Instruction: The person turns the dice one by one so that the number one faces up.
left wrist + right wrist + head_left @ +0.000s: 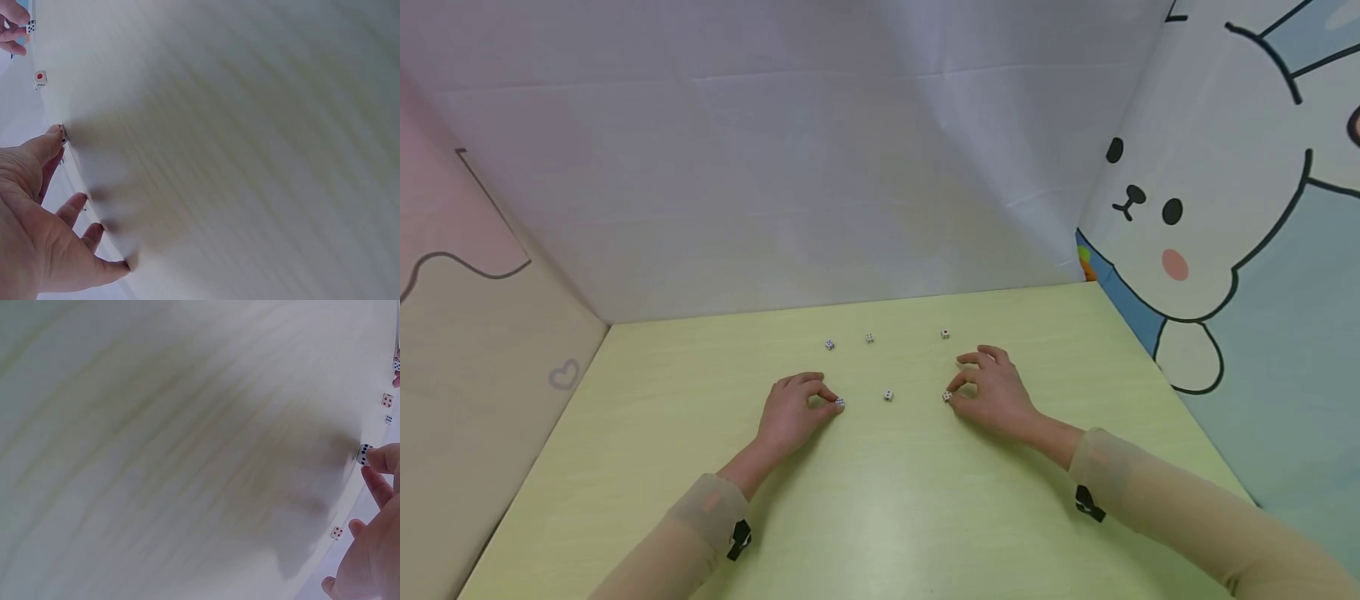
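Between thumb and index finger, my left hand (796, 412) pinches a small white die (840, 403) at the tabletop. My right hand (997, 395) pinches another white die (947, 397) the same way, its other fingers spread. Midway between the hands lies a loose die (888, 396), touched by neither. In the left wrist view, the left thumb covers part of the held die (62, 134). Dark pips show on the right hand's die (364, 454) in the right wrist view.
Farther back on the pale yellow-green table (880, 500) lie three more dice: a left one (830, 344), a middle one (869, 338) and a right one (945, 334) with a red pip. A white cloth wall (820, 192) rises behind; a rabbit-printed panel (1217, 242) stands right.
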`<state>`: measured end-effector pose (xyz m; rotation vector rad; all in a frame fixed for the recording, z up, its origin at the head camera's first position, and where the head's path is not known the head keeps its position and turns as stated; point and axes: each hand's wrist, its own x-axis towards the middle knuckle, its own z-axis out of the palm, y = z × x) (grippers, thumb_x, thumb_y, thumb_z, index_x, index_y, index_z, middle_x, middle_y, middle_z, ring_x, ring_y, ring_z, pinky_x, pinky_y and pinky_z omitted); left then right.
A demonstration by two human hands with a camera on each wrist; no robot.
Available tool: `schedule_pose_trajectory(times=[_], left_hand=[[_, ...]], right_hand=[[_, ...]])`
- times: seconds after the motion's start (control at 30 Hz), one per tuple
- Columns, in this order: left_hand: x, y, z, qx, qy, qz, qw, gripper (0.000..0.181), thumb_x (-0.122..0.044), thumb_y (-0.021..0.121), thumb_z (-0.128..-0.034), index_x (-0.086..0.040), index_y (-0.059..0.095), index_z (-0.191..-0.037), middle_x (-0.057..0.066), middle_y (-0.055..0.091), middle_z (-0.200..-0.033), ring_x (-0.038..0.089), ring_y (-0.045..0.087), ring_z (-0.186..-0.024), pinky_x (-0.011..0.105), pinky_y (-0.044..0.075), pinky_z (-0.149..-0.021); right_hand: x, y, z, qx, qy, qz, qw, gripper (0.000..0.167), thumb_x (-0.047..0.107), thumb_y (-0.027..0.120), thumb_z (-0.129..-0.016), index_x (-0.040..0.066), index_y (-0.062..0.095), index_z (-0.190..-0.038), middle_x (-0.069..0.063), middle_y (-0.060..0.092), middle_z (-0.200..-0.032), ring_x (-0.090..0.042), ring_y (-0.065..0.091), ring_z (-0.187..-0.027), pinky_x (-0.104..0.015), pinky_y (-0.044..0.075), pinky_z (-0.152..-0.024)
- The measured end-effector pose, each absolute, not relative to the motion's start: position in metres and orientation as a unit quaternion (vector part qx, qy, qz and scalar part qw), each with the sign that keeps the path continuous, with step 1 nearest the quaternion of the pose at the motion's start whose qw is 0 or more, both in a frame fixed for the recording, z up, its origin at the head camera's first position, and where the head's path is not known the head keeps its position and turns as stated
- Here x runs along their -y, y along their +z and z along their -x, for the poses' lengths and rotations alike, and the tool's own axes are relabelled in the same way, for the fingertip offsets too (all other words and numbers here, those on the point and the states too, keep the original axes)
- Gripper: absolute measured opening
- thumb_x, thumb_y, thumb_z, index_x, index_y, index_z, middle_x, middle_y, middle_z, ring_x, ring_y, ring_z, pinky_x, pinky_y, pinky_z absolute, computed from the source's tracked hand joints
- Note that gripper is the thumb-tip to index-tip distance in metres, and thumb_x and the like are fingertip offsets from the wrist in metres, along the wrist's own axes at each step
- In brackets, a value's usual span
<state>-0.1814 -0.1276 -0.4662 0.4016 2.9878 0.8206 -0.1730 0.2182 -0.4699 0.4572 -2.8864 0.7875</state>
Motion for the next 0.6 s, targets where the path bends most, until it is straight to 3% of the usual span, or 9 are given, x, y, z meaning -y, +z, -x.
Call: schedule_pose_trajectory(times=[0.6], left_hand=[[0.1276,-0.4623,0.1820,-0.957,0.256,-0.135,0.010,0.011,-0.031,0.080,-0.0911,-0.020,0.078,-0.091,0.013,0.061,-0.140,0.043,0.048,-0.134,0.056,0.033,-0.115]], right_hand=[[-0.2180,-0.4628,0.1779,0.958,0.186,-0.207,0.071,0.006,0.030,0.084,-0.085,0.025,0.080,-0.083,-0.011,0.065,-0.132,-0.043,0.037,-0.141,-0.062,0.030,-0.115]])
